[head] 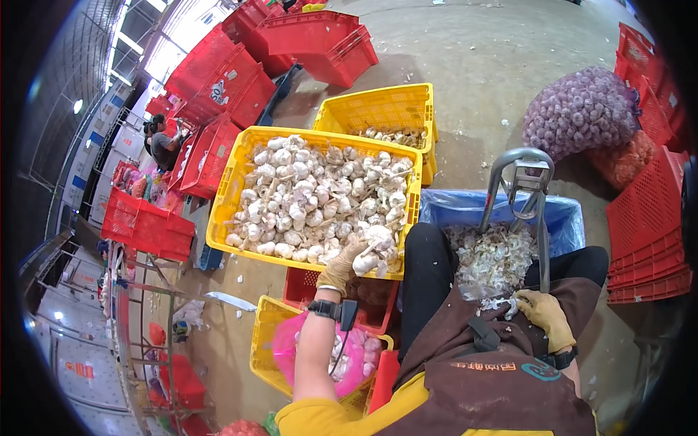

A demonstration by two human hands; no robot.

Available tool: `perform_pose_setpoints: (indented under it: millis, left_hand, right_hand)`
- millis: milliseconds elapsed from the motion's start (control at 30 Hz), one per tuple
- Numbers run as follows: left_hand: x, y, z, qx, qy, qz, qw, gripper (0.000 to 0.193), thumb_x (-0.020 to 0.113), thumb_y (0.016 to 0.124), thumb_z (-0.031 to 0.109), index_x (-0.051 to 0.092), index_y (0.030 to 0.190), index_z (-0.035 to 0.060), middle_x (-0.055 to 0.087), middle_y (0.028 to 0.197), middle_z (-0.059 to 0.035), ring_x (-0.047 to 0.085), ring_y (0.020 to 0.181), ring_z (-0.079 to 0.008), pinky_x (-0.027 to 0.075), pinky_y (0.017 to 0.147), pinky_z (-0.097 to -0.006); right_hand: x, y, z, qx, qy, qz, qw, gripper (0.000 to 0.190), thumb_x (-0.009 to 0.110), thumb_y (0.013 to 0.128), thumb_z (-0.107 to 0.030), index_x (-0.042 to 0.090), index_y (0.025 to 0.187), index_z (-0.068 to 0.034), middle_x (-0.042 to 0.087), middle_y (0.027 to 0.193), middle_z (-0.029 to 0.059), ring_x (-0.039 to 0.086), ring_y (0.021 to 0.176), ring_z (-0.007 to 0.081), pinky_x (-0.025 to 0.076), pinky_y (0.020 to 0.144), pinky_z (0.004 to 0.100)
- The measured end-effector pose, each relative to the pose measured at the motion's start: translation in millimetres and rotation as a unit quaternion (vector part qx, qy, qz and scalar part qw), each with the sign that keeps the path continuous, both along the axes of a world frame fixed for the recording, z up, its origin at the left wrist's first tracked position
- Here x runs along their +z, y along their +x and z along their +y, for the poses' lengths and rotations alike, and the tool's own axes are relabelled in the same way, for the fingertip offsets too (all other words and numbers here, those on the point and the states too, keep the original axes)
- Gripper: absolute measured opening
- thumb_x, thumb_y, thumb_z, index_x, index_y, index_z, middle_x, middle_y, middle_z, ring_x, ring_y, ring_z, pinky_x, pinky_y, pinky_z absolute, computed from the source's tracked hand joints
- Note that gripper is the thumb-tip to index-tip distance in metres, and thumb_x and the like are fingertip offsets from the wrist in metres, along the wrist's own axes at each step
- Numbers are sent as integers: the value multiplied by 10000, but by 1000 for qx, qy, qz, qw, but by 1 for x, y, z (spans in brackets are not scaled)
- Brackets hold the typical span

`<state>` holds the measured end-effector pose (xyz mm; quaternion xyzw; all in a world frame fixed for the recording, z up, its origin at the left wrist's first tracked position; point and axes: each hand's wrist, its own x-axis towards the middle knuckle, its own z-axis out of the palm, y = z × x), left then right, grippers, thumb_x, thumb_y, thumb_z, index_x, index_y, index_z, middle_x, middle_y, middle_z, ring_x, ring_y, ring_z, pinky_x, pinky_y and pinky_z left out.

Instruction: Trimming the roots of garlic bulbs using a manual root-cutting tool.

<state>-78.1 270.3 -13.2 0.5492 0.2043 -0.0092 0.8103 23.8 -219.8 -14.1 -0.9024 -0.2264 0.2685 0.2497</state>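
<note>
My left hand [342,266], in a tan glove, grips garlic bulbs at the near right corner of a yellow plastic crate [219,226]. One large bulb [377,235] shows at its fingertips and another bulb [364,264] just below. Loose garlic bulbs [297,210] with dry stems fill this crate. My right hand [542,316], also gloved, rests on the brown apron [469,387] over my lap. Its fingertips meet white scraps of garlic skin [499,306]; whether they pinch any is unclear. Ahead of it rises a bent metal tube frame [518,163] with a hinged bracket.
Between my knees a blue-lined bin [564,218] holds garlic skins [493,259]. A pink mesh bag [286,343] of bulbs sits in a lower yellow crate [262,349]. Red crates [646,218] and a full mesh sack [581,111] stand right. Two people [163,144] are farther left.
</note>
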Motion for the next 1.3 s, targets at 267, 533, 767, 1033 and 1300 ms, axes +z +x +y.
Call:
perform_pose_setpoints:
  millis: [267, 533, 767, 1033, 1300]
  left_hand:
    - [55, 168, 38, 152, 648, -263, 698, 534, 689, 910, 263, 475, 1350, 49, 660, 1130, -164, 652, 1008, -288, 547, 866, -368]
    - [52, 121, -3, 119, 148, -74, 979, 426, 516, 1011, 392, 592, 1247, 45, 654, 1065, -97, 648, 945, -203, 577, 812, -336]
    - [70, 107, 106, 124, 790, 299, 521, 293, 635, 893, 255, 698, 1079, 37, 709, 1045, -152, 710, 934, -293, 570, 798, -394]
    - [34, 88, 142, 173, 780, 245, 549, 377, 683, 840, 259, 671, 1147, 41, 671, 1125, -206, 685, 992, -329, 550, 834, -393]
    - [53, 17, 31, 183, 166, -160, 956, 448, 540, 999, 448, 573, 1238, 70, 637, 1044, -18, 638, 891, -124, 549, 744, -248]
  right_hand:
    - [-32, 3, -1, 39, 58, -49, 996, 236, 610, 897, -274, 678, 1066, -124, 700, 950, 163, 652, 927, 374, 513, 823, 442]
    - [-24, 1, 2, 2, 11, 6, 1000, 269, 661, 868, -258, 670, 1104, -127, 696, 968, 170, 655, 930, 371, 509, 816, 443]
    - [-22, 4, 3, 0, 10, -3, 1000, 266, 654, 872, -259, 667, 1109, -139, 701, 999, 159, 657, 963, 352, 511, 833, 435]
    - [-11, 4, 9, 15, 11, 13, 1000, 240, 617, 902, -213, 659, 1113, -106, 694, 1032, 154, 650, 980, 352, 505, 844, 401]
    - [13, -9, 21, -16, 59, -44, 997, 223, 603, 923, -252, 669, 1087, -117, 684, 962, 175, 645, 921, 369, 505, 798, 443]
